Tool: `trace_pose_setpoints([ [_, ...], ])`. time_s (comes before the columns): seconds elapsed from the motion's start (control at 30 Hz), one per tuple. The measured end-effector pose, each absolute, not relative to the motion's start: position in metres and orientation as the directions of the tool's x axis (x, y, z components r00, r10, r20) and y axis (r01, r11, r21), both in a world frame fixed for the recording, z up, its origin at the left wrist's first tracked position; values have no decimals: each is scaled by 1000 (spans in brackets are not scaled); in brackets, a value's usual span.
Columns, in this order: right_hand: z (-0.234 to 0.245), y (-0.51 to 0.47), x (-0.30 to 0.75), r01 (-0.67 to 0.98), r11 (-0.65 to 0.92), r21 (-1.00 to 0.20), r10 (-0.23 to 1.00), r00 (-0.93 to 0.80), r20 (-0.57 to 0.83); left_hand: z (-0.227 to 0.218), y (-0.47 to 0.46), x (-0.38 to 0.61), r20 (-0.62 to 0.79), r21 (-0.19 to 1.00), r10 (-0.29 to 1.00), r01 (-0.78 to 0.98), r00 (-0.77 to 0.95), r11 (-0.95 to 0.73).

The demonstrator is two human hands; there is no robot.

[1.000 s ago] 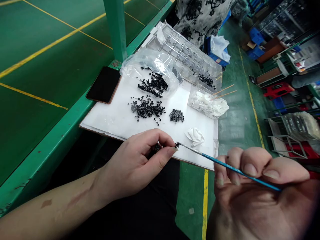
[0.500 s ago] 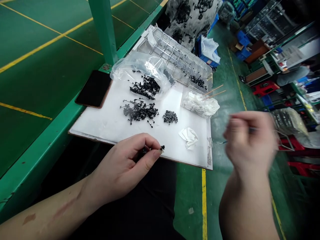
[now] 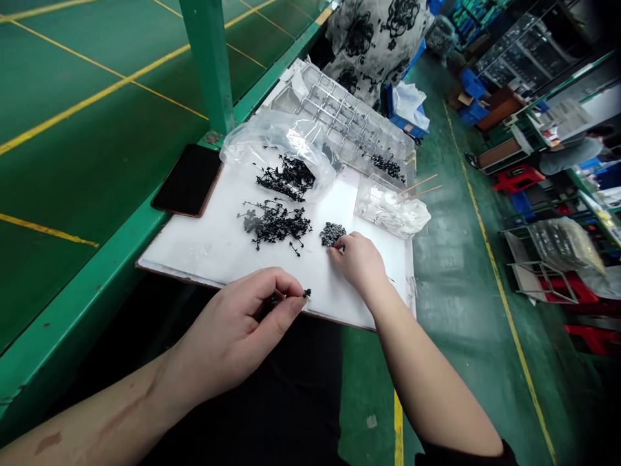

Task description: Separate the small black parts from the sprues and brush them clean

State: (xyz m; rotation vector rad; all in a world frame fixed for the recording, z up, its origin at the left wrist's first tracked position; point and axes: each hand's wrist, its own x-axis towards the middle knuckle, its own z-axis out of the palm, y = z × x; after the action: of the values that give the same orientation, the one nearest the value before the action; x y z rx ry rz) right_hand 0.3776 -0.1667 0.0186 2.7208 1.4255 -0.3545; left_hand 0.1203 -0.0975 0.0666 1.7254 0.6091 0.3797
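My left hand [image 3: 252,310] is closed, with a small black plastic part [image 3: 307,293] pinched between thumb and forefinger in front of the board's near edge. My right hand [image 3: 359,259] reaches over the white board [image 3: 194,243], its fingertips together at the near side of a small heap of grey-black pieces [image 3: 332,233]. Something dark shows at those fingers, too small to name. Left of that heap lies a loose pile of black branched plastic parts [image 3: 276,223]. More of them spill from a clear plastic bag [image 3: 272,133] behind.
A phone or tablet [image 3: 187,180] lies on the green ledge at left, beside a green post [image 3: 208,65]. A clear compartment tray [image 3: 339,110] stands at the back. Right of the heap, a clear box [image 3: 388,210] holds white tissue and two thin sticks.
My right hand has swung left from beyond the board's right side down to the small heap, now covering the crumpled white tissue. My left hand keeps its pinch, nearly still.
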Motion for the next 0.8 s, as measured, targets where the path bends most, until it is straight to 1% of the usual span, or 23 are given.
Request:
trace_pose_setpoints([
  [0.1, 12, -162, 375, 803, -592, -63, 794, 569, -213, 68, -95, 121, -61, 970, 548, 180, 834, -166],
  [0.17, 13, -164, 374, 801, -593, -86, 799, 572, -187, 69, -95, 122, -45, 973, 530, 156, 847, -168],
  [0.23, 24, -171, 371, 806, -576, -138, 816, 557, -152, 70, -96, 122, -14, 974, 519, 130, 855, -188],
  [0.3, 45, -183, 365, 809, -551, -202, 834, 539, -116, 72, -97, 122, 32, 971, 509, 94, 860, -221],
  [0.37, 72, -201, 354, 796, -526, -300, 844, 531, -70, 74, -99, 122, 84, 967, 495, 50, 865, -250],
  [0.4, 86, -211, 348, 780, -502, -375, 849, 528, -38, 75, -100, 123, 109, 965, 486, 26, 867, -262],
  [0.43, 99, -220, 341, 733, -435, -523, 857, 516, 11, 76, -102, 125, 133, 962, 478, 3, 868, -273],
  [0.5, 117, -237, 328, 614, -270, -742, 887, 459, 57, 79, -106, 129, 170, 956, 458, -34, 872, -291],
  [0.53, 122, -244, 323, 550, -190, -813, 904, 420, 73, 80, -108, 131, 180, 953, 448, -44, 876, -298],
  [0.57, 126, -249, 318, 508, -134, -851, 920, 383, 84, 82, -111, 134, 184, 951, 437, -48, 880, -305],
  [0.67, 127, -259, 311, 492, -56, -869, 921, 361, 145, 87, -119, 142, 182, 948, 414, -46, 892, -316],
  [0.8, 122, -268, 314, 514, -24, -857, 894, 396, 212, 92, -130, 150, 166, 948, 392, -37, 905, -316],
])
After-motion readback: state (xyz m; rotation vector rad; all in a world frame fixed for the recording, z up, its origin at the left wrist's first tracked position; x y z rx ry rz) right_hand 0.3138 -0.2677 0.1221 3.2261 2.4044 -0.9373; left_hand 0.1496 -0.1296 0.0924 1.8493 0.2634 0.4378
